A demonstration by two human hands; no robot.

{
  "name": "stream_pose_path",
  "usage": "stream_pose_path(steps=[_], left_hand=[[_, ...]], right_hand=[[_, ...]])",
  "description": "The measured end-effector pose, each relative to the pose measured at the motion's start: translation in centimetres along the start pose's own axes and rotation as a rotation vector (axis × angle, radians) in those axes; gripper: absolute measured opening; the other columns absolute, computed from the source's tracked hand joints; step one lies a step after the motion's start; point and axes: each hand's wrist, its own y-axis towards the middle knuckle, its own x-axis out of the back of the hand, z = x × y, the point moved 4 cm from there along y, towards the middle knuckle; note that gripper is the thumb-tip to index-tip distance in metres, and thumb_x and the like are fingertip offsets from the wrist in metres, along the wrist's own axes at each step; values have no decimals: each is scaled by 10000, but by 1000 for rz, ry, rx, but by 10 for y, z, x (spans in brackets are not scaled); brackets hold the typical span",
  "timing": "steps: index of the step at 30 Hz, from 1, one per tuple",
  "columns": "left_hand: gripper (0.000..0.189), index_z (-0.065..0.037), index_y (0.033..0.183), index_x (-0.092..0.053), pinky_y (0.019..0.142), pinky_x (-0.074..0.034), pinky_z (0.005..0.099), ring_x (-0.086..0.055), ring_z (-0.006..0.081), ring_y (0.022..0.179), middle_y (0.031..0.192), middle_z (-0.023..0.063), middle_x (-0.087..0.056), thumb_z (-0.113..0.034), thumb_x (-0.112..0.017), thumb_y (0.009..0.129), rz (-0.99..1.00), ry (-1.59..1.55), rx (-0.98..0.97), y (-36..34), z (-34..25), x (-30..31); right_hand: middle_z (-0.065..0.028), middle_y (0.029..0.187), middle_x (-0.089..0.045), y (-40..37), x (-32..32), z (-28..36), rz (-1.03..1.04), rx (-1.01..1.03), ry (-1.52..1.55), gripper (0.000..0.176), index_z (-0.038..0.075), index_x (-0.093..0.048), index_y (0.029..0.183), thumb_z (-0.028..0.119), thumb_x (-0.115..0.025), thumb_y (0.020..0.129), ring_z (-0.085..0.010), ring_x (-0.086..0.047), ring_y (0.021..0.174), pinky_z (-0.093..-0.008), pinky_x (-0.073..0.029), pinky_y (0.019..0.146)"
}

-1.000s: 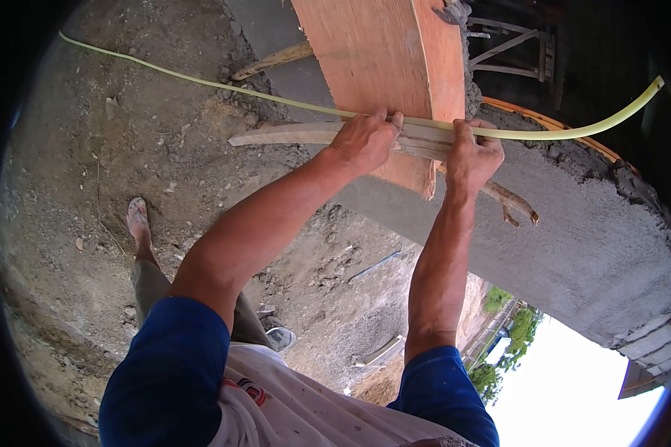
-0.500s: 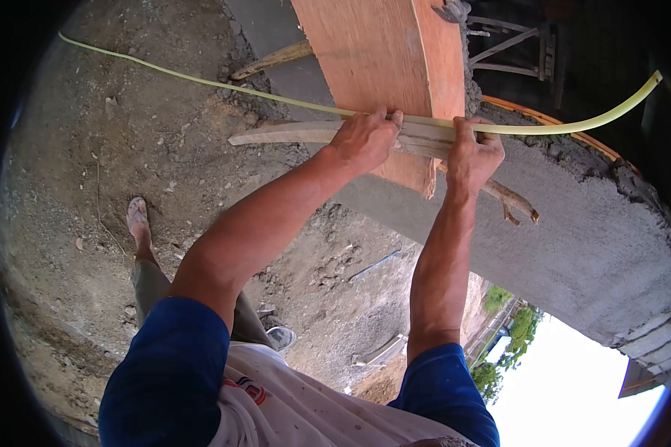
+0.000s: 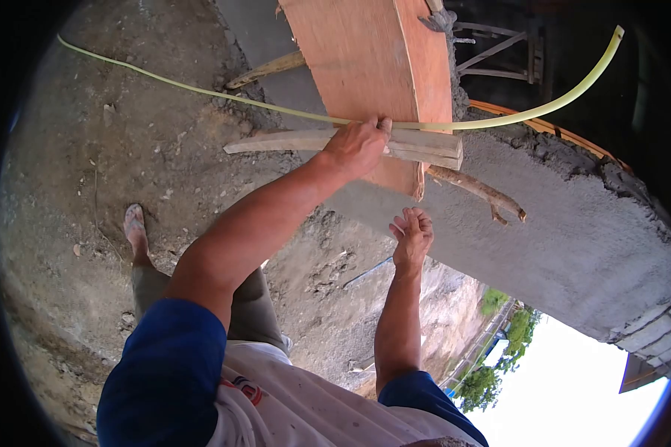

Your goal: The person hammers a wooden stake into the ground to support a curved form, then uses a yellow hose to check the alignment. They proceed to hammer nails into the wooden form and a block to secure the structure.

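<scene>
My left hand (image 3: 359,146) is closed, its fingertips pressing a pale yellow-green hose (image 3: 499,121) and gripping a short wooden strip (image 3: 425,146) against a plywood form (image 3: 358,56). The hose crosses the plywood just above the strip, and its free end curves upward at the right. Lower down, my right hand (image 3: 413,237) hangs apart from the wood with its fingers curled in. Whether something small sits in those fingers I cannot make out.
A forked branch (image 3: 488,195) sticks out beneath the strip, and another stick (image 3: 268,69) leans at the plywood's left. Grey plastered concrete (image 3: 544,223) runs behind to the right. Rough dirt ground (image 3: 74,186) spreads below. Orange tubing (image 3: 559,132) lies along the concrete edge.
My right hand has let go of the hose and strip and dropped down and left. The hose's free end has swung upward and left. My left hand keeps its hold.
</scene>
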Motion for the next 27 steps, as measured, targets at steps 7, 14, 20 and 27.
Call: stream_pose_path(steps=[7,14,20,27], left_hand=[[439,28,1309,-487,797,-527,410,-646,332,925,1071,176,-575,-72,-563,888,-58,24,-80,-1,-1,4],[560,-144,1435,-408,745,-560,415,-657,338,873,1052,195,-559,-99,-516,888,-176,-2,-204,-7,-2,-8],[616,-125,1413,-449,760,-563,383,-672,325,850,1055,207,-586,-53,-602,820,-196,59,-214,-6,-3,-7],[625,-127,1412,-445,761,-568,405,-667,347,859,1058,210,-575,6,-576,816,-180,68,-206,-6,-4,-7]], right_hand=[[-89,1191,-551,72,-48,-68,543,-197,298,452,58,-479,1230,77,-684,827,-312,-590,1046,-450,-518,836],[-191,1400,-424,107,-69,-95,881,-371,615,673,67,-350,1421,21,-614,804,-404,-422,1303,-551,-450,973],[-214,1503,-267,95,-87,-79,968,-507,927,746,64,-290,1466,288,-614,832,-525,-299,1324,-561,-476,940],[-141,1265,-557,118,-97,-92,1096,-567,301,700,122,-457,1363,612,-498,865,-287,-562,1073,-520,-476,884]])
